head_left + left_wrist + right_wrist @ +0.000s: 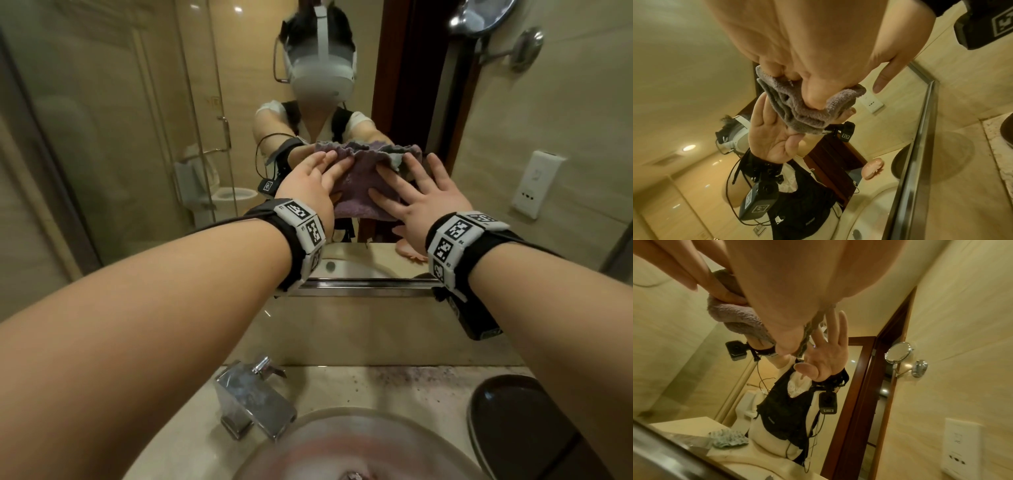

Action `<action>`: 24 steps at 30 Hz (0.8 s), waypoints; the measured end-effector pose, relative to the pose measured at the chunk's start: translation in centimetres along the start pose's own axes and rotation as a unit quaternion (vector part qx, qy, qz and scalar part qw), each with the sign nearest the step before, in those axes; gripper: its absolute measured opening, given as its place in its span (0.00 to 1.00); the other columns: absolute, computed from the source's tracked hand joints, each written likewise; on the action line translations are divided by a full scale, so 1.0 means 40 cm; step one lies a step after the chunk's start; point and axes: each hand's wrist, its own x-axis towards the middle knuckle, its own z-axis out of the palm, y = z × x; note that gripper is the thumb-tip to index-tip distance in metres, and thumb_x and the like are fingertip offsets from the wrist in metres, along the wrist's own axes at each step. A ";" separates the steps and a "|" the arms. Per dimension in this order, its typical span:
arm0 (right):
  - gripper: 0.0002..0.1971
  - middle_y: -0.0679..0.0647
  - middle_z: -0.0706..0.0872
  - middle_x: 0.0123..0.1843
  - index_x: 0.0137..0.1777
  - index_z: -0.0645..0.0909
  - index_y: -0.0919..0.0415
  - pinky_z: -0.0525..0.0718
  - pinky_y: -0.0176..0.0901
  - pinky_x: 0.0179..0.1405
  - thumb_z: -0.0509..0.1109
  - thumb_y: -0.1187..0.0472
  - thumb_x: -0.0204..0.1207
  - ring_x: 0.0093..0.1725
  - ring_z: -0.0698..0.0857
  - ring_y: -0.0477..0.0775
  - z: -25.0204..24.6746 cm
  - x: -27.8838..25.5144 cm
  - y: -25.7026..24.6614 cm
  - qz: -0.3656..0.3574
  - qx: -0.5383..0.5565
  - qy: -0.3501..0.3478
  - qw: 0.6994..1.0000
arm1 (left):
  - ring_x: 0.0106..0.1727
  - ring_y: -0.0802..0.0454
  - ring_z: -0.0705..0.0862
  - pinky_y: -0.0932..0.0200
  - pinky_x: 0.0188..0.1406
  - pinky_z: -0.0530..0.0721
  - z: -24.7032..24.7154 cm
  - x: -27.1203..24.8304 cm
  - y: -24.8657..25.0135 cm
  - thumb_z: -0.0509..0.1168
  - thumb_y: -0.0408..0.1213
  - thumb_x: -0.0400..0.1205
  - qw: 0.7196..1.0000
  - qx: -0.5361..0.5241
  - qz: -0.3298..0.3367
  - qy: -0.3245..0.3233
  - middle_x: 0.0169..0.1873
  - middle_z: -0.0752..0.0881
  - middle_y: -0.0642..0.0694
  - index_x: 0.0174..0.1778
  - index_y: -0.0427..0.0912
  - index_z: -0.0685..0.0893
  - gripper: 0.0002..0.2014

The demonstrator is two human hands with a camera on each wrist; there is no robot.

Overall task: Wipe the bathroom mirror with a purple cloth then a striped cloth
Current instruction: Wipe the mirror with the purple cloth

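Both hands (308, 186) (416, 197) press purple cloth (356, 185) flat near mirror's (144, 113) bottom edge.

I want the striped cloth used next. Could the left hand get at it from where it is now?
Probably not directly. The left hand presses the purple cloth against the mirror; the striped cloth shows only as a reflection on the counter, seemingly behind the arm.

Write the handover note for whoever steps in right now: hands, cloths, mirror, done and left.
Left hand: flat, fingers straight, pressing the purple cloth on the mirror.
Right hand: the same, on the cloth's right side.
Striped cloth: seen only as a reflection, lying on the counter by the basin.
Done: purple cloth is on the glass; area covered cannot be told.
Left: finish the purple pass, then wipe with the striped cloth.
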 end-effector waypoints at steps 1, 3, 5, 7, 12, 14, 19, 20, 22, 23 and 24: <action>0.36 0.53 0.23 0.80 0.79 0.30 0.41 0.22 0.64 0.68 0.51 0.43 0.82 0.78 0.28 0.68 -0.015 0.008 -0.017 -0.003 0.004 -0.001 1.000 | 0.81 0.42 0.35 0.48 0.77 0.31 0.011 -0.008 -0.014 0.44 0.50 0.86 1.000 0.003 -0.006 -0.006 0.80 0.32 0.40 0.83 0.52 0.51 0.27; 0.36 0.52 0.24 0.80 0.79 0.30 0.41 0.22 0.64 0.68 0.52 0.43 0.82 0.78 0.28 0.67 -0.049 0.026 -0.054 -0.009 0.013 0.000 1.000 | 0.81 0.43 0.35 0.48 0.77 0.31 0.035 -0.024 -0.045 0.43 0.50 0.86 1.000 0.007 -0.020 -0.016 0.80 0.32 0.41 0.83 0.51 0.50 0.27; 0.35 0.51 0.24 0.80 0.79 0.31 0.40 0.23 0.64 0.69 0.51 0.43 0.82 0.78 0.28 0.67 -0.081 0.045 -0.092 -0.015 0.026 0.015 0.999 | 0.81 0.43 0.35 0.49 0.77 0.31 0.059 -0.040 -0.074 0.43 0.50 0.86 0.999 0.016 -0.038 -0.034 0.80 0.32 0.42 0.83 0.51 0.49 0.28; 0.34 0.50 0.25 0.80 0.80 0.32 0.40 0.23 0.65 0.69 0.50 0.42 0.83 0.79 0.29 0.67 -0.112 0.064 -0.134 -0.021 0.036 0.029 0.999 | 0.81 0.44 0.35 0.49 0.77 0.31 0.087 -0.059 -0.103 0.43 0.52 0.86 0.997 0.030 -0.054 -0.054 0.80 0.31 0.43 0.83 0.52 0.47 0.29; 0.32 0.51 0.26 0.81 0.80 0.33 0.41 0.25 0.68 0.72 0.49 0.43 0.83 0.78 0.28 0.68 -0.193 0.119 -0.253 -0.044 0.054 0.052 0.996 | 0.82 0.44 0.36 0.49 0.77 0.32 0.174 -0.114 -0.175 0.43 0.53 0.85 0.990 0.046 -0.098 -0.095 0.80 0.31 0.44 0.83 0.52 0.45 0.30; 0.34 0.51 0.26 0.81 0.80 0.33 0.41 0.25 0.69 0.72 0.52 0.44 0.83 0.78 0.28 0.68 -0.227 0.146 -0.294 -0.056 0.057 0.056 0.995 | 0.82 0.44 0.36 0.49 0.78 0.33 0.210 -0.135 -0.208 0.42 0.53 0.85 0.987 0.049 -0.108 -0.110 0.80 0.31 0.43 0.83 0.50 0.44 0.30; 0.40 0.53 0.27 0.81 0.80 0.33 0.42 0.21 0.69 0.66 0.58 0.42 0.79 0.77 0.27 0.69 -0.323 0.209 -0.401 -0.076 0.048 0.079 0.993 | 0.82 0.44 0.37 0.51 0.78 0.35 0.296 -0.186 -0.297 0.40 0.51 0.86 0.979 0.048 -0.145 -0.134 0.80 0.33 0.42 0.83 0.45 0.41 0.30; 0.39 0.52 0.28 0.81 0.80 0.34 0.42 0.21 0.69 0.65 0.58 0.41 0.80 0.77 0.27 0.69 -0.344 0.221 -0.424 -0.076 0.048 0.081 0.993 | 0.82 0.44 0.37 0.51 0.78 0.36 0.313 -0.194 -0.316 0.39 0.51 0.86 0.977 0.046 -0.153 -0.138 0.80 0.33 0.42 0.83 0.44 0.41 0.30; 0.38 0.52 0.28 0.82 0.80 0.34 0.42 0.20 0.69 0.64 0.56 0.41 0.80 0.77 0.26 0.69 -0.385 0.241 -0.466 -0.079 0.051 0.081 0.992 | 0.82 0.45 0.37 0.52 0.79 0.37 0.344 -0.210 -0.349 0.38 0.50 0.86 0.973 0.041 -0.168 -0.153 0.80 0.34 0.42 0.82 0.43 0.40 0.30; 0.38 0.52 0.28 0.82 0.81 0.35 0.42 0.20 0.69 0.63 0.55 0.41 0.80 0.77 0.26 0.69 -0.405 0.251 -0.484 -0.084 0.052 0.082 0.992 | 0.82 0.45 0.37 0.52 0.79 0.37 0.360 -0.219 -0.366 0.38 0.50 0.86 0.970 0.037 -0.177 -0.162 0.80 0.34 0.42 0.82 0.43 0.41 0.29; 0.37 0.52 0.29 0.82 0.81 0.36 0.42 0.19 0.69 0.62 0.55 0.40 0.80 0.77 0.26 0.69 -0.425 0.260 -0.501 -0.090 0.053 0.082 0.991 | 0.82 0.45 0.38 0.53 0.79 0.38 0.376 -0.226 -0.383 0.38 0.49 0.87 0.968 0.034 -0.183 -0.169 0.81 0.34 0.43 0.83 0.44 0.42 0.29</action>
